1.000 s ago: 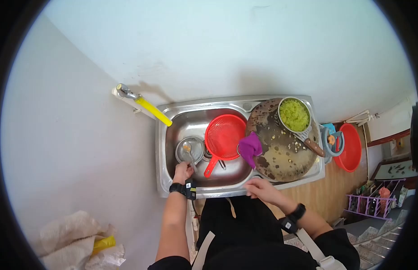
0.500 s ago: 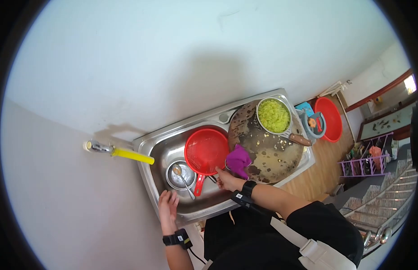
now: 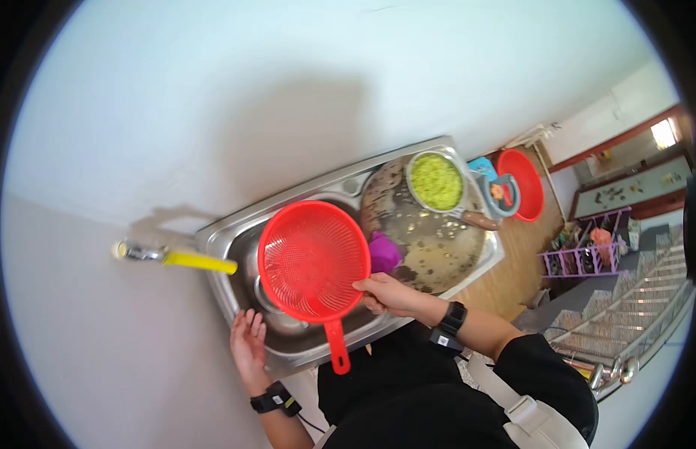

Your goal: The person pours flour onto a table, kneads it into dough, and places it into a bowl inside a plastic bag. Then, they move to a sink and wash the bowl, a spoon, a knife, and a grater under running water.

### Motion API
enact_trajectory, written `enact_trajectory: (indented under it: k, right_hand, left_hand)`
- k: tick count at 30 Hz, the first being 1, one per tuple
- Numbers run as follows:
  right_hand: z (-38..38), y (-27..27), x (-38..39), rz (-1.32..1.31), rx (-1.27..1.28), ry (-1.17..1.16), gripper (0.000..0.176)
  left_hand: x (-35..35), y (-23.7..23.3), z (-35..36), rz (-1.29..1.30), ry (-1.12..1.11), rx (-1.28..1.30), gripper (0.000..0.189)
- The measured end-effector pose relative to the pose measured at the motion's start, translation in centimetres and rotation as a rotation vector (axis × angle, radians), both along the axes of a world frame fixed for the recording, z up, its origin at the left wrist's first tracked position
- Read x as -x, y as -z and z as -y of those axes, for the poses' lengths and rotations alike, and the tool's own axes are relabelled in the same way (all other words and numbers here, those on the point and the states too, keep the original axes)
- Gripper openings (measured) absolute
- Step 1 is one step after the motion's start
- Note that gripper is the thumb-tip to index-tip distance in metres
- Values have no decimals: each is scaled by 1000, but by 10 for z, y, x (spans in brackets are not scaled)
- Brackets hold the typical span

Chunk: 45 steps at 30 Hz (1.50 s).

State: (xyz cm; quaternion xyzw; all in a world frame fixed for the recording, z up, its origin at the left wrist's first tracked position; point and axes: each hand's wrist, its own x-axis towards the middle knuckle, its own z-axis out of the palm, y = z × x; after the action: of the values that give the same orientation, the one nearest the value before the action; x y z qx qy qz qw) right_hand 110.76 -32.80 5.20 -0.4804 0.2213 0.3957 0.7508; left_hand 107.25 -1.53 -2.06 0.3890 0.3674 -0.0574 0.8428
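A red plastic colander (image 3: 310, 254) with a long handle hangs raised over the steel sink (image 3: 243, 247). My right hand (image 3: 387, 293) pinches its rim on the right side, thumb on top. At the sink's front left, my left hand (image 3: 248, 338) is open and holds nothing, its fingers slightly curled near the basin edge. Beneath the colander a metal bowl (image 3: 262, 293) shows only in part; most of it is hidden. A purple cloth (image 3: 384, 253) lies just right of the colander, on the edge of the round chopping board (image 3: 430, 258).
On the board stand a bowl of chopped green vegetable (image 3: 436, 182) and a wooden-handled knife (image 3: 480, 220). A faucet with a yellow hose (image 3: 202, 262) juts from the left wall. Beyond the counter are a red basin (image 3: 521, 183) and a purple rack (image 3: 584, 258).
My right hand has lifted the colander up from the sink toward me, and it now covers most of the metal bowl. My left hand stays open near the sink's front left. The view has shifted slightly.
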Motion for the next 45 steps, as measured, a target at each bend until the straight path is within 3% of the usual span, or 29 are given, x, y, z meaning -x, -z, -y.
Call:
enact_trajectory:
  k: [3, 7, 12, 17, 22, 32, 38, 41, 43, 45]
  right_hand:
    - [78, -40, 12, 212, 230, -73, 26]
    - [203, -78, 37, 204, 333, 266, 26]
    - [374, -39, 51, 160, 575, 675, 27]
    - [509, 45, 40, 13, 404, 648, 24]
    - [552, 93, 30, -97, 415, 472, 30]
    - [573, 96, 21, -203, 559, 360, 41]
    - [570, 93, 33, -198, 545, 279, 42]
    - [578, 103, 55, -228, 560, 343, 44]
    - [586, 105, 73, -298, 494, 459, 49]
    - [587, 96, 86, -261, 492, 493, 46]
  left_hand:
    - [-1, -11, 8, 28, 25, -74, 32]
    - [6, -13, 26, 11, 1, -152, 28]
    - [17, -25, 75, -22, -57, -217, 29]
    - [27, -51, 144, -52, 26, -306, 30]
    - [40, -77, 189, -82, 51, -374, 29]
    - [41, -90, 238, -109, 84, -439, 32]
    - [20, -55, 233, -174, 253, -564, 31]
    - [-15, -55, 263, -50, 344, -656, 52]
    - [-34, -54, 283, -8, 368, -655, 55]
    - [-45, -28, 284, 127, 660, -1211, 47]
